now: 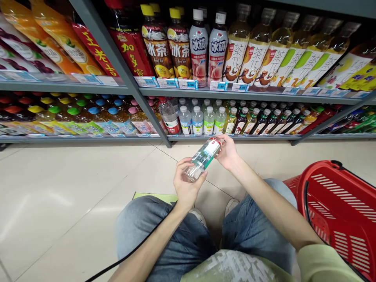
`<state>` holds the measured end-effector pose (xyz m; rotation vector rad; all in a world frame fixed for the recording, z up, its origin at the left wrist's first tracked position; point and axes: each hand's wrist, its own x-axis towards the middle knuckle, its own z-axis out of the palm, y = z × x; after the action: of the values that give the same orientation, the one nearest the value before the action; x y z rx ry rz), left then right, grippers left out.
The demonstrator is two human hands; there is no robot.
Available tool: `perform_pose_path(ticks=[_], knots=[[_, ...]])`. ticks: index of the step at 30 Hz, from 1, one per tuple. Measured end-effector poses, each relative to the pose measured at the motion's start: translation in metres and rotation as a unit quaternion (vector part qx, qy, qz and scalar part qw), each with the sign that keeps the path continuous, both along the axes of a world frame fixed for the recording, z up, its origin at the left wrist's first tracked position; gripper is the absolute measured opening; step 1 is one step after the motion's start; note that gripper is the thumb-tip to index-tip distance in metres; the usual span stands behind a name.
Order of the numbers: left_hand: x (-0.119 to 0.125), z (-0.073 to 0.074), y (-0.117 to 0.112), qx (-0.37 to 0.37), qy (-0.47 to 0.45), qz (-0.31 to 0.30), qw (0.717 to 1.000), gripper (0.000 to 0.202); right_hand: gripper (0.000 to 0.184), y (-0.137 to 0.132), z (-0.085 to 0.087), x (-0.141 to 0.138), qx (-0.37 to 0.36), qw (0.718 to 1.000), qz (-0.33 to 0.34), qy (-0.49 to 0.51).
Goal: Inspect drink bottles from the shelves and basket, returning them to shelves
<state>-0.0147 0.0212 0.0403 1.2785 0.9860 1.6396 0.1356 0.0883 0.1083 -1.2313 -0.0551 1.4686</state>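
Observation:
A clear plastic water bottle (205, 156) with a green, white and red label lies tilted between my hands, above the floor and in front of the lower shelf. My left hand (188, 182) wraps round one end of it, thumb on the near side and fingers on the far side. At the other end, near the red edge of the label, my right hand (227, 152) grips the bottle; some of its fingers are hidden behind it. A larger water bottle with a red cap (169, 117) stands on the lower shelf just beyond.
Rows of drink bottles (199, 119) fill the lower shelf, and taller bottles (199, 51) stand on the shelf above. Price tags run along the shelf edge (252, 95). To my right is a red shopping basket (323, 184). A black cable (138, 247) crosses my left arm.

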Motion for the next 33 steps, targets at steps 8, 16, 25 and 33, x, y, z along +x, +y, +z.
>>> perform_pose_path(ticks=[8,16,25,33], knots=[[0.002,0.007,0.006,-0.196,-0.269,-0.045,0.942,0.055,0.014,-0.002,-0.001,-0.001,-0.001,0.999,-0.022,-0.03],[0.0,0.003,0.009,-0.236,-0.253,-0.065,0.936,0.057,0.026,0.0,-0.001,-0.002,0.037,0.995,-0.019,-0.091],[0.004,-0.011,-0.008,-0.318,-0.03,-0.216,0.923,0.071,0.034,-0.009,0.008,-0.015,0.18,0.948,0.019,-0.263],[0.005,-0.016,-0.008,-0.275,0.097,-0.246,0.924,0.062,0.032,-0.006,0.007,-0.023,0.24,0.883,0.086,-0.395]])
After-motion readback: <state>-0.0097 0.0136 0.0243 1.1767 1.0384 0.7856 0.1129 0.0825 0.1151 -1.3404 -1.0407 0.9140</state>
